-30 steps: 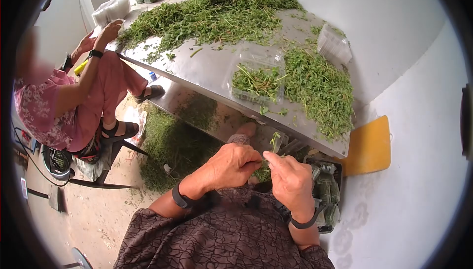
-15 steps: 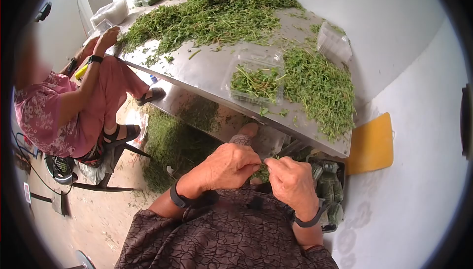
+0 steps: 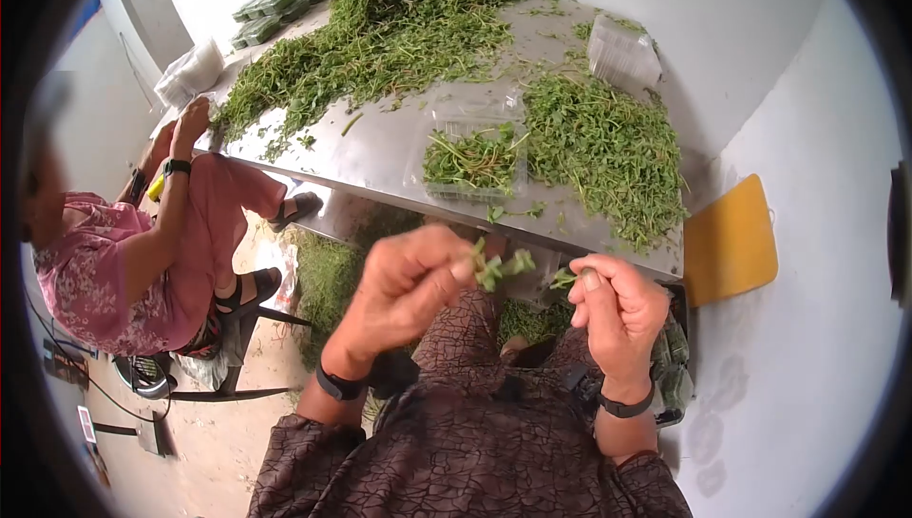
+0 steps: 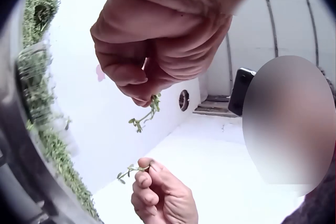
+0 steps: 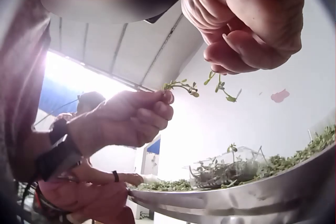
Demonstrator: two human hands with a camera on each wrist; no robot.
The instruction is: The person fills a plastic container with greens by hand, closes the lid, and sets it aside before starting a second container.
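My left hand (image 3: 464, 269) is raised below the table edge and pinches a green herb sprig (image 3: 496, 267) in its fingertips. My right hand (image 3: 581, 282), a short way to the right, pinches a smaller piece of sprig (image 3: 564, 279). The two hands are apart, with a gap between the pieces. In the left wrist view the left hand (image 4: 149, 95) pinches its sprig (image 4: 146, 117) above the right hand (image 4: 149, 169) and its piece (image 4: 130, 171). Seen from the right wrist, the right hand (image 5: 220, 69) dangles its piece (image 5: 224, 86) beside the left hand's sprig (image 5: 181, 85).
A steel table (image 3: 380, 150) bears a clear plastic box (image 3: 473, 163) holding herbs, a herb pile (image 3: 608, 148) to its right and a larger heap (image 3: 389, 19) behind. Stacked clear boxes (image 3: 622, 51) stand far right. Another person (image 3: 123, 243) in pink sits at left. A yellow board (image 3: 731, 238) leans at right.
Both hands have risen from my lap toward the table edge and drawn apart. The sprig they held together is now two pieces, one in each hand.
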